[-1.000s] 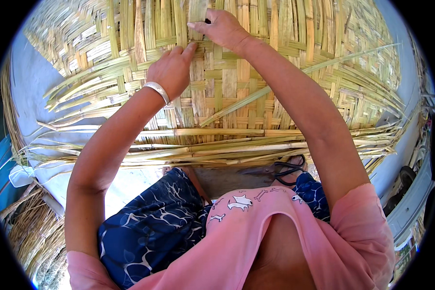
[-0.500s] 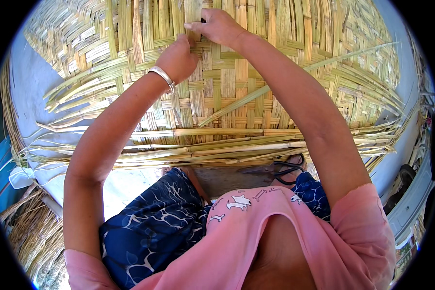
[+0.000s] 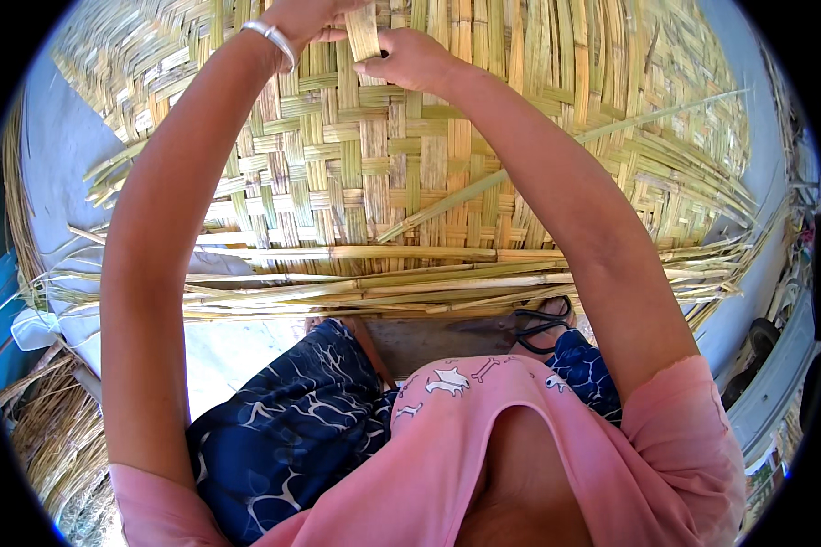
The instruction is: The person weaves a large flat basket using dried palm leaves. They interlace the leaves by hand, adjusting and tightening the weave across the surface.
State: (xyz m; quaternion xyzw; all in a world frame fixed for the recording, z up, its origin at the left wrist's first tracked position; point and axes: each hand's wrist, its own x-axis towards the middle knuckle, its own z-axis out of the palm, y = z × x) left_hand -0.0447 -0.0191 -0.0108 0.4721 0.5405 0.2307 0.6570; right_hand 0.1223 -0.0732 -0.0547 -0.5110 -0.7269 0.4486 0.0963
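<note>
A large woven bamboo mat (image 3: pixel 410 173) of flat yellow-green strips lies in front of me. Both arms reach to its far part at the top of the view. My left hand (image 3: pixel 306 16), with a silver bangle on the wrist, and my right hand (image 3: pixel 409 59) pinch the same upright bamboo strip (image 3: pixel 365 32) between them. The left hand's fingers are partly cut off by the picture's rim.
Loose long bamboo strips (image 3: pixel 383 283) lie across the mat's near edge. One thin strip (image 3: pixel 556 150) runs diagonally over the weave. A black sandal (image 3: pixel 543 321) sits by my knee. Dry straw bundles (image 3: pixel 41 428) are at the lower left, grey ground around.
Both hands have moved farther up the mat. The left hand, which lay lower and apart, has joined the right hand on one strip.
</note>
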